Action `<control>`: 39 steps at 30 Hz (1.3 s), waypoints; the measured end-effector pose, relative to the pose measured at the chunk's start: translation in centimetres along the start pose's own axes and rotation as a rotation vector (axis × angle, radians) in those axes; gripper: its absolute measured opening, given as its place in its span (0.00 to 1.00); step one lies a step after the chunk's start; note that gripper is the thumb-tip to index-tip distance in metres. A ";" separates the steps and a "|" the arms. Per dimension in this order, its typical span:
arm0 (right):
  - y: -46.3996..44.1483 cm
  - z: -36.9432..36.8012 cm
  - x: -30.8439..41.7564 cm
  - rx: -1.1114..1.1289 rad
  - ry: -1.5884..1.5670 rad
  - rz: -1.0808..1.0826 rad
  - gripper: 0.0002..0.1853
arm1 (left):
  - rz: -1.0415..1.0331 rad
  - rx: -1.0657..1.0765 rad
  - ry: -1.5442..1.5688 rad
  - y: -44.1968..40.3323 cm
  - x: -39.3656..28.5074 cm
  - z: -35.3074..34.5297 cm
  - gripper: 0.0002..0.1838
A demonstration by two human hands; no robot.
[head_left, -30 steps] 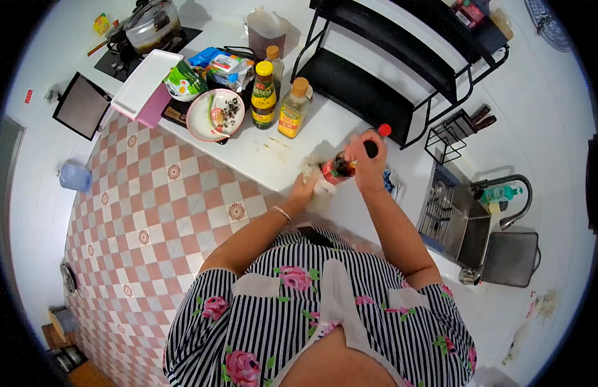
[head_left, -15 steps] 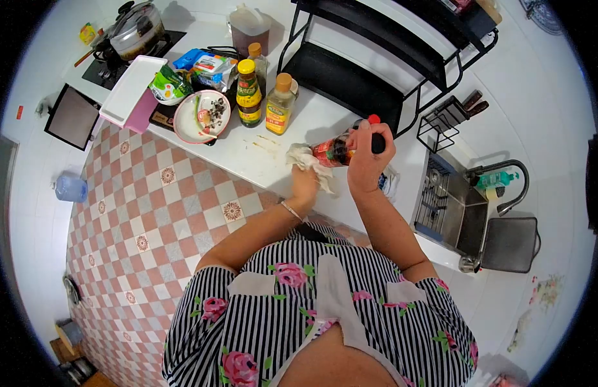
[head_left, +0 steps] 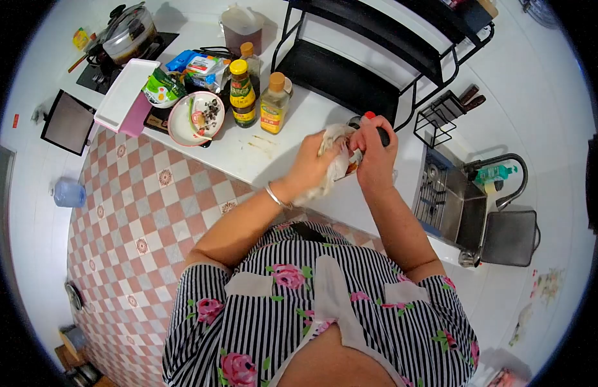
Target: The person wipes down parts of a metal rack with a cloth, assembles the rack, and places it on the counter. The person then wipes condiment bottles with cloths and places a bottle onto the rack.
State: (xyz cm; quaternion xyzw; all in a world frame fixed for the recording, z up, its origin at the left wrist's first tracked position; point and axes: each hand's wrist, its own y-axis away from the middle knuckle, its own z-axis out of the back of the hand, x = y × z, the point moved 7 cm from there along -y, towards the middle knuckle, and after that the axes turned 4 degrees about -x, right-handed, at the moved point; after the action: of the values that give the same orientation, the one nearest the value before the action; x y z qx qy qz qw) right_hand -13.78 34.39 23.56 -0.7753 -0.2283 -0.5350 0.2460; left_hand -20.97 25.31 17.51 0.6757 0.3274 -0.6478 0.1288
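Observation:
My right hand (head_left: 374, 158) grips a dark bottle with a red label near its black cap (head_left: 383, 136), holding it tilted over the white counter (head_left: 250, 158). A crumpled white cloth (head_left: 336, 138) is in my left hand (head_left: 310, 164), pressed round the side of the bottle, with a loose end hanging below. Most of the bottle is hidden by the cloth and my fingers. Something red (head_left: 370, 115) shows just behind my right fingers; I cannot tell whether it belongs to another bottle. To the left stand an oil bottle (head_left: 273, 109) and a yellow-capped sauce bottle (head_left: 243, 97).
Brown streaks (head_left: 260, 145) mark the counter. Leftward are a bowl of food scraps (head_left: 179, 122), a pink bin with a white lid (head_left: 128, 97) and a pot (head_left: 130, 39). A black rack (head_left: 337, 74) stands behind; a knife holder (head_left: 437, 119) and sink (head_left: 463, 213) lie right.
My left hand has risen with the cloth from the counter near the bottle's lower end to its side, close to my right hand. The bottle's red label is now mostly covered.

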 end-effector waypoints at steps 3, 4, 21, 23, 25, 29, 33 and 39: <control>-0.4 0.0 0.1 0.026 -0.149 -0.096 0.12 | 0.566 0.219 0.235 -1.0 2.6 1.0 0.26; -0.2 -0.6 1.1 0.015 -0.117 -0.076 0.13 | 0.599 0.181 0.230 -1.1 3.7 1.7 0.26; -2.3 1.3 2.2 -0.048 -0.140 0.196 0.12 | 0.848 0.149 1.313 5.5 13.5 1.8 0.26; -0.9 0.6 1.8 -0.049 -0.055 0.219 0.11 | 0.693 0.032 0.990 5.3 16.1 2.2 0.25; -0.1 0.8 0.9 -0.046 0.008 0.229 0.11 | 0.687 -0.351 0.728 6.0 18.1 2.8 0.25; 0.2 3.6 2.6 -0.114 0.088 0.312 0.11 | 0.280 -0.320 -0.073 1.5 16.8 5.6 0.34; 0.3 5.8 2.2 -0.141 0.137 0.256 0.12 | 0.077 -0.111 -1.046 -1.3 14.3 5.8 0.38; 1.5 7.4 1.1 -0.179 0.195 0.192 0.13 | 0.266 0.381 -0.776 -1.1 9.4 4.0 0.52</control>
State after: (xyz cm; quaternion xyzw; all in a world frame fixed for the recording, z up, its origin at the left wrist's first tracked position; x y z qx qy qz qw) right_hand -7.17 37.94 22.14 -0.7569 -0.0794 -0.6000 0.2468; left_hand -25.30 26.36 8.30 0.4309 0.0402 -0.8796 0.1974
